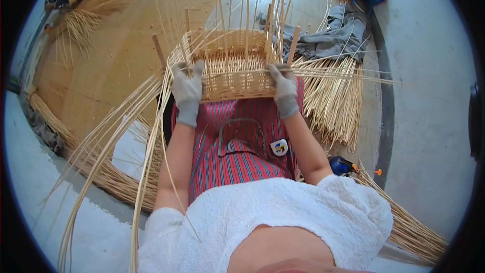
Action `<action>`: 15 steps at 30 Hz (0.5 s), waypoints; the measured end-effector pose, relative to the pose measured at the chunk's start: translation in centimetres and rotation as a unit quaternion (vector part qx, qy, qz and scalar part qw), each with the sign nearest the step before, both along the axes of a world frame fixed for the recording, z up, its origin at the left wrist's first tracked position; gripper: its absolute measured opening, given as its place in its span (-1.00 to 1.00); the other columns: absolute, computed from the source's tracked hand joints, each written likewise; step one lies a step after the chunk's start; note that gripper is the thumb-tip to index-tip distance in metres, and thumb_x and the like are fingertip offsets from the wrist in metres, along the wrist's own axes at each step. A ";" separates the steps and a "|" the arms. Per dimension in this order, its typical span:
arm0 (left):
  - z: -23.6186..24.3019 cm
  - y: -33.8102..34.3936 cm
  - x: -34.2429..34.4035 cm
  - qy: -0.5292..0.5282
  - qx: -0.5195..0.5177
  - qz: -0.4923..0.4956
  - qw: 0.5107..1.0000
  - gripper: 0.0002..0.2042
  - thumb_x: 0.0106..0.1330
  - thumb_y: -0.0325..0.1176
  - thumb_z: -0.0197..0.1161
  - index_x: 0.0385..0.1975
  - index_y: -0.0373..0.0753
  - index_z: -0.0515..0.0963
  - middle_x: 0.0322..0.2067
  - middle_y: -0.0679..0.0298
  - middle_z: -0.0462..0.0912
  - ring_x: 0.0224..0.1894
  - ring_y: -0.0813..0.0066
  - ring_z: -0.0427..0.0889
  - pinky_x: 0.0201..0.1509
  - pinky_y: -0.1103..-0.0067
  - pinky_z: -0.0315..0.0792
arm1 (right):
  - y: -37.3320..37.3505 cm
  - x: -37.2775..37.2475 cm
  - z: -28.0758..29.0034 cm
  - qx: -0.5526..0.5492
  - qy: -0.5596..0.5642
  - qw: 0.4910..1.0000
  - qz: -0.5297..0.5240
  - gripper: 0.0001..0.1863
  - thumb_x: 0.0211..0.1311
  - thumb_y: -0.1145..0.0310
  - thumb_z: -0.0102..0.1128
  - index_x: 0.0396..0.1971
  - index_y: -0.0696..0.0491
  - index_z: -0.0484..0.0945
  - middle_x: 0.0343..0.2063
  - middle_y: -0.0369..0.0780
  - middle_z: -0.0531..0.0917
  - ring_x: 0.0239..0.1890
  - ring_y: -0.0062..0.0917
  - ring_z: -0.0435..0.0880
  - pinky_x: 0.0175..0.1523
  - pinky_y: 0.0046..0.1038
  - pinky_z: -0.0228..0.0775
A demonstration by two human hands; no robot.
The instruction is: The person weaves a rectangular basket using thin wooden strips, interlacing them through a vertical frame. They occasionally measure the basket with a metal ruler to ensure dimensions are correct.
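— Where's the work?

— The half-woven wicker basket (227,65) sits on my lap. My gloved left hand (187,88) grips its near corner; my right hand (284,88) closes on a flat cane strand (333,73).

— Any advice?

— I'd keep the stiff, pale weaver taut against the upright stakes (247,10).

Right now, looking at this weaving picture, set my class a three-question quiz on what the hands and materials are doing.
1. True or false: both hands wear grey gloves.
2. What do the hands grip: A a hammer, B the basket rim, C a cloth?
3. Which side of the basket has the cut bundle of canes?

Key:
1. True: left hand, right hand.
2. B: the wicker basket.
3. The person's right: cane bundle.
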State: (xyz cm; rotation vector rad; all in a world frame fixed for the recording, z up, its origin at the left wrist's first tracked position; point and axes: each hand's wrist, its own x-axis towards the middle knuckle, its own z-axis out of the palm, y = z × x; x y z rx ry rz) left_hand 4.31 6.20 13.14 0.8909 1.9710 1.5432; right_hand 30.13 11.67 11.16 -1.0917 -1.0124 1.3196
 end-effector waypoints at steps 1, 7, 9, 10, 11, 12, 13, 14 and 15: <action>1.1 -0.1 1.5 0.105 0.131 0.041 0.985 -0.61 0.33 -0.06 0.45 -0.17 -0.28 0.55 -0.43 0.22 0.66 -0.49 0.43 0.70 -0.38 0.53 0.56 | 0.3 1.2 -1.0 0.008 0.058 0.997 -0.040 -0.93 0.43 0.45 0.24 -0.17 0.07 0.59 -0.28 -0.26 0.75 -0.27 -0.62 0.72 -0.30 -0.58 0.54; -2.5 2.9 3.5 -0.080 -0.139 -0.293 0.943 -0.71 0.47 -0.14 0.26 -0.11 -0.27 0.56 -0.42 0.21 0.69 -0.61 0.42 0.69 -0.50 0.49 0.55 | 1.2 -4.6 5.7 0.187 -0.059 0.981 -0.008 -0.71 0.41 0.56 0.13 0.09 0.10 0.50 -0.04 -0.17 0.72 -0.04 -0.49 0.71 -0.08 -0.54 0.57; -2.5 3.0 5.0 -0.071 -0.158 -0.267 0.948 -0.72 0.48 -0.14 0.25 -0.15 -0.28 0.56 -0.46 0.21 0.69 -0.63 0.43 0.68 -0.57 0.49 0.53 | 5.3 -8.4 8.7 0.390 -0.266 0.881 -0.022 -0.58 0.38 0.59 0.09 0.22 0.11 0.44 0.07 -0.13 0.68 0.08 -0.44 0.65 0.09 -0.48 0.52; -2.3 3.2 5.2 -0.093 -0.168 -0.266 0.945 -0.72 0.48 -0.14 0.24 -0.16 -0.27 0.56 -0.48 0.21 0.67 -0.65 0.44 0.68 -0.60 0.49 0.52 | 6.2 -8.1 8.5 0.416 -0.314 0.853 -0.017 -0.57 0.38 0.58 0.07 0.24 0.10 0.43 0.09 -0.13 0.67 0.08 -0.44 0.64 0.12 -0.46 0.51; -2.1 3.6 5.3 -0.118 -0.178 -0.264 0.941 -0.72 0.48 -0.13 0.23 -0.18 -0.26 0.57 -0.50 0.21 0.66 -0.66 0.45 0.67 -0.63 0.49 0.51 | 7.1 -7.8 8.1 0.442 -0.358 0.823 -0.014 -0.55 0.39 0.58 0.05 0.26 0.09 0.42 0.11 -0.12 0.66 0.08 -0.44 0.64 0.14 -0.44 0.50; -2.0 3.8 5.2 -0.147 -0.185 -0.256 0.937 -0.72 0.49 -0.13 0.22 -0.19 -0.26 0.57 -0.52 0.22 0.65 -0.67 0.45 0.66 -0.66 0.49 0.51 | 7.3 -5.6 6.1 0.442 -0.260 0.858 0.019 -0.58 0.42 0.56 0.04 0.25 0.07 0.43 0.10 -0.13 0.67 0.04 -0.45 0.66 0.10 -0.44 0.53; -2.0 3.8 5.0 -0.173 -0.173 -0.247 0.938 -0.81 0.45 -0.23 0.27 -0.20 -0.23 0.58 -0.52 0.22 0.65 -0.66 0.48 0.66 -0.68 0.51 0.52 | 7.9 -3.7 5.2 0.442 -0.161 0.881 0.058 -0.61 0.45 0.54 0.02 0.24 0.06 0.43 0.09 -0.13 0.67 -0.01 -0.47 0.68 0.06 -0.43 0.55; -2.2 3.5 4.5 -0.197 -0.148 -0.234 0.940 -0.85 0.45 -0.29 0.27 -0.17 -0.23 0.58 -0.48 0.22 0.65 -0.65 0.49 0.66 -0.66 0.52 0.53 | 5.9 -2.2 4.5 0.342 -0.063 0.938 0.016 -0.66 0.46 0.53 0.03 0.19 0.07 0.47 0.00 -0.14 0.70 -0.06 -0.46 0.73 0.01 -0.43 0.58; -2.4 3.3 4.6 -0.221 -0.122 -0.230 0.940 -0.88 0.44 -0.36 0.27 -0.14 -0.22 0.57 -0.44 0.22 0.66 -0.63 0.49 0.67 -0.65 0.53 0.55 | 3.4 0.5 3.0 0.236 -0.006 0.972 0.006 -0.71 0.47 0.50 0.06 0.14 0.07 0.50 -0.05 -0.15 0.72 -0.10 -0.48 0.75 -0.06 -0.47 0.59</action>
